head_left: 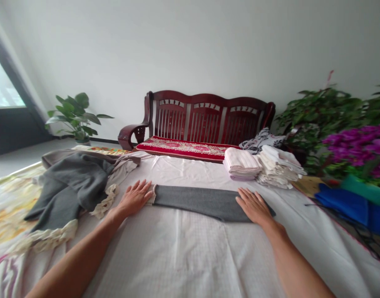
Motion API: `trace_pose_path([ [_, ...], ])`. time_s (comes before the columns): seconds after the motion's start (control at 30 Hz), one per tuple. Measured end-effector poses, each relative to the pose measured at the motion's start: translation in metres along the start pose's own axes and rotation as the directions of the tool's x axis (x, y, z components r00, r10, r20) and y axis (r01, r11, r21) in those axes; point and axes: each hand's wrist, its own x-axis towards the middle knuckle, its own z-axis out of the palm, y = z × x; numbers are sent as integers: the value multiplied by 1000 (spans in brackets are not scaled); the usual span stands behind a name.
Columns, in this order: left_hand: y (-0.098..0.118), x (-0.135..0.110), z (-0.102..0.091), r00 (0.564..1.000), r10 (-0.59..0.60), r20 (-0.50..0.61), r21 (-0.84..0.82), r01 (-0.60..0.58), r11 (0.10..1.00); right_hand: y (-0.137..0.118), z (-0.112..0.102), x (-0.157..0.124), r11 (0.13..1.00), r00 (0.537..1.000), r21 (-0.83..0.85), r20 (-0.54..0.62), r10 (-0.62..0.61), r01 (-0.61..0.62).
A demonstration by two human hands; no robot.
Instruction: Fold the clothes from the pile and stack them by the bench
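Two flattened hands at the ends of a folded grey garment

A grey garment (196, 202), folded into a long narrow strip, lies crosswise in front of the person on a pale, lightly creased cloth (180, 256). Its left end finishes in a cream cuff (153, 194), while its right end tapers a little past the right hand. The left hand (136, 199) is open, palm down, with its fingers at the cuff. The right hand (254, 205) is open too, resting flat across the strip near its other end, fingers reaching away from the person. Neither hand is closed around the fabric.

To the left, a rumpled heap of grey clothing (75, 178) with cream ruffled edges lies partly over a yellow floral cloth (13, 203). Beyond the strip's right end stand a neat stack of folded pale pink cloths (242, 163) and, beside it, a looser white stack (278, 167).

Behind all this is a dark red wooden bench (205, 118) with a red patterned seat cover (186, 148) and a black-and-white cushion (262, 140) at its right. A leafy potted plant (74, 114) stands on the left; purple flowers (359, 142) and blue fabric (345, 205) show at the far right
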Motion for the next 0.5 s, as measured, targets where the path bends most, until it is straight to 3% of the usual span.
trace_pose_path([
  [0.17,-2,-4,-5,982,-179,-68,36,181,983,-2,-9,0,998,989,57,-139,49,-42],
  [0.27,1,-6,-16,962,-265,-61,61,268,961,-13,-22,1,992,968,122,-248,33,-3],
  [0.37,2,-8,-27,950,-313,-27,77,314,946,-37,-33,4,977,954,194,-300,-27,88],
  [0.5,-5,-6,-29,926,-377,-17,16,377,926,-82,-40,6,929,963,310,-237,-129,201],
])
